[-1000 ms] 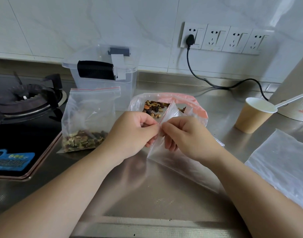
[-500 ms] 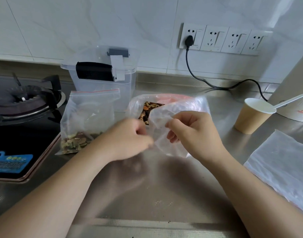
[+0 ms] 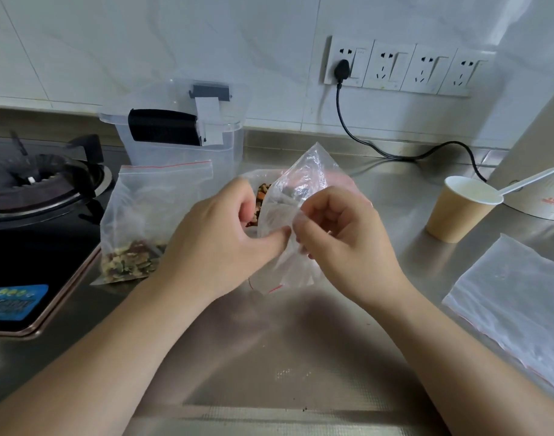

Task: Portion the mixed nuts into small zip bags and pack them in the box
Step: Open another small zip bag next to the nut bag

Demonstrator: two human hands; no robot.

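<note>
I note the empty zip bag has risen off the desk; left hand and right hand pinch it, mouth unopened, filling still pending.

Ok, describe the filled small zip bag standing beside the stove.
The small clear plastic zip bag with a thin red line along its top edge stands upright on the steel counter, in front of the clear plastic box. Mixed nuts fill only its bottom; the upper part is empty and wrinkled. Neither hand holds it.
</note>
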